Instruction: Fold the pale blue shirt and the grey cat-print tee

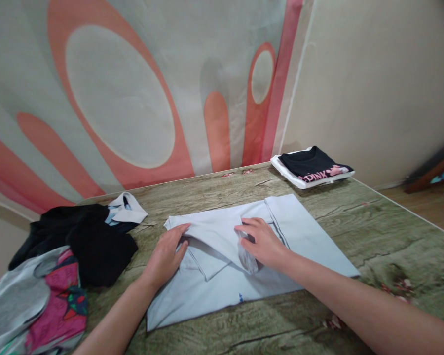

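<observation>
A white shirt (303,231) lies partly folded in front of me, with a loose flap of its cloth raised and turned across the middle. At the flap's left end, my left hand (170,254) has the cloth between thumb and fingers. My right hand (262,241) grips the flap's other end, thumb low and fingers over the top. Under the flap, a folded layer shows with a stitched edge. A small blue mark (240,297) sits near the shirt's front edge. What lies beneath my palms is hidden.
Black clothing (92,246) with a pale collar (128,209) is heaped at the left, beside a grey and pink garment (62,296). Folded shirts, a black one (311,162) on top, are stacked at the far right corner. The wood-patterned table (214,190) meets a printed wall covering behind.
</observation>
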The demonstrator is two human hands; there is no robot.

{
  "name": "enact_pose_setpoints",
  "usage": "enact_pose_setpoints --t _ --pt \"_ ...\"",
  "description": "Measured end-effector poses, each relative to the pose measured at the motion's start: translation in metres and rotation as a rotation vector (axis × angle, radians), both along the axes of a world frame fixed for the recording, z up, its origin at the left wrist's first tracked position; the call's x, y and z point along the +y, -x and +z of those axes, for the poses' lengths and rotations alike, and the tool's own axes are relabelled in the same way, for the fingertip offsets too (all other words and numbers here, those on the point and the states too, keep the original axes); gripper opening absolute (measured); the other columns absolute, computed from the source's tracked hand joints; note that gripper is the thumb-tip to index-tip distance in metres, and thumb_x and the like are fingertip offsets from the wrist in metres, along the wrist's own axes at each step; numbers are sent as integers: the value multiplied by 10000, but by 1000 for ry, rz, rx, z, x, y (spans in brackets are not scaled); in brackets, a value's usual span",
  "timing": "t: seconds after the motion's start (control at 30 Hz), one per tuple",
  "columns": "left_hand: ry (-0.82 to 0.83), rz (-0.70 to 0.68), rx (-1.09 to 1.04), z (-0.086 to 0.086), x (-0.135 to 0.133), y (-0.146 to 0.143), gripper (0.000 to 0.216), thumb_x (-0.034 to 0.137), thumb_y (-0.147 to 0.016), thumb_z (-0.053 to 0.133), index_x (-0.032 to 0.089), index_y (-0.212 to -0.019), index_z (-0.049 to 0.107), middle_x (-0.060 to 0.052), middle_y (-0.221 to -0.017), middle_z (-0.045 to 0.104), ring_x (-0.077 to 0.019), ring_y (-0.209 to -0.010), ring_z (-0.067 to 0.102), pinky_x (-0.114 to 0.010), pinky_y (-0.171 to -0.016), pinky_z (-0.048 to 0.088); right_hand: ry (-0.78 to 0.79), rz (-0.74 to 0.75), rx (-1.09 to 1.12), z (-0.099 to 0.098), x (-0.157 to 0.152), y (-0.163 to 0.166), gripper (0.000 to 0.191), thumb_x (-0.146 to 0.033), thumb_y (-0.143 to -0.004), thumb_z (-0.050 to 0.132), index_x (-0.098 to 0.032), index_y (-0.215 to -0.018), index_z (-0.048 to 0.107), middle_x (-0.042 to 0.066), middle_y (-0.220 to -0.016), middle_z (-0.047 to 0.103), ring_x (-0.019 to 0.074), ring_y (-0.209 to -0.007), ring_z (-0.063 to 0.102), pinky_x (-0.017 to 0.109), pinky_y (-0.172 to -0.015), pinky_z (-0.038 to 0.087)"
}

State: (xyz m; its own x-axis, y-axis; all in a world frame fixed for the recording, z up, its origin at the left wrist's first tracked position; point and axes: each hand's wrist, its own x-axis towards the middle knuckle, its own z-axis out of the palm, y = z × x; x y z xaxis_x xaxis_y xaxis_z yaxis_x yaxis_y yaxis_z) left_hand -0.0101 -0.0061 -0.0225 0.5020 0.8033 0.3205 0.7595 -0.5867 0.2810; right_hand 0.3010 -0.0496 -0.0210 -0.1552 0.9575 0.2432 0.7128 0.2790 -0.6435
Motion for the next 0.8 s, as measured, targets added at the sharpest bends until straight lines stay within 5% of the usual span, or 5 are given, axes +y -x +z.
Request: enact_pose_setpoints --t 0.2,0.43,0.53,0.67,0.8 --pt "-3 14 -19 -1 1 1 426 287 -944 461 169 -1354 463 -123 -1325 568 -268 -1230 524 -455 -1066 398 -50 111 162 13 -11 4 400 -198 -837 571 -197 -1233 631 100 -1290 604 246 -1236 512 448 -1087 383" --pt "8 -1 -61 3 -2 1 470 213 -906 480 170 -1372 437 -126 -1316 566 -266 -1224 522 -458 -1056 402 16 723 324 50 -54 19 465 -132 -860 544 -174 -1323 563 106 -1334 587 166 -1253 526 308 -1063 419" --pt "26 -24 -95 8 -3 -2 533 111 -836 475 189 -1363 455 -99 -1212 616 -246 -1145 564 -431 -1007 440 63 853 403 52 -58 23 378 -104 -857 533 -171 -1214 640 89 -1200 672 144 -1106 626 260 -964 488" --pt "3 -49 -106 13 -4 -3 479 42 -766 450 216 -1181 618 -74 -1110 648 -232 -1073 592 -402 -954 471 -44 620 360 40 -47 18 282 -97 -883 500 -195 -1069 689 51 -1018 725 144 -978 659 282 -906 511" --pt "-15 -94 -91 14 -4 -2 434 30 -765 454 237 -1062 694 -67 -1135 665 -229 -1084 603 -410 -966 472 -183 301 121 22 -33 9 326 -102 -886 482 -198 -1153 643 100 -1197 659 208 -1136 582 395 -994 449"
